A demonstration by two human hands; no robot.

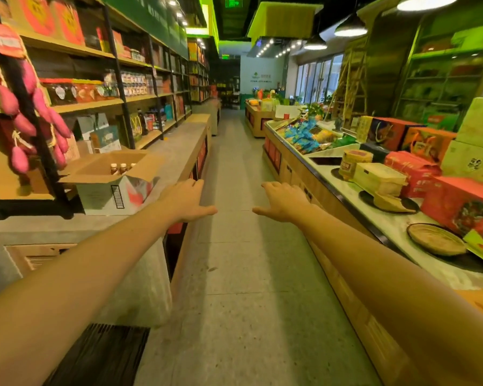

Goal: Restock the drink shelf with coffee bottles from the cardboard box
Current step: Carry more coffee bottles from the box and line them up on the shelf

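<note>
A pale floor (234,288) runs straight down the shop aisle between two long rows of goods. On the left, tall shelving (101,101) with black uprights and wooden boards carries jars, boxes and gift bags, and a string of pink sweet-potato shapes (20,112) hangs at its near end. Below it runs a grey-topped table (176,151). Across the aisle, a second table (396,227) with a pale top bears red gift boxes (457,204), snack packets and a round woven tray (435,239). The cardboard box (106,190) stands on the left table, just beside the shelving, with its flaps folded open. Both bare forearms reach forward over the aisle, palms down. The left hand (184,201) hovers near the box's right corner, apart from it. The right hand (283,203) is level with it, beside the edge of the right table. The fingers (195,183) of both hands are loosely extended and hold nothing. Inside the box, the coffee bottles (122,168) stand upright, and only their brown necks and pale caps show above the rim.
</note>
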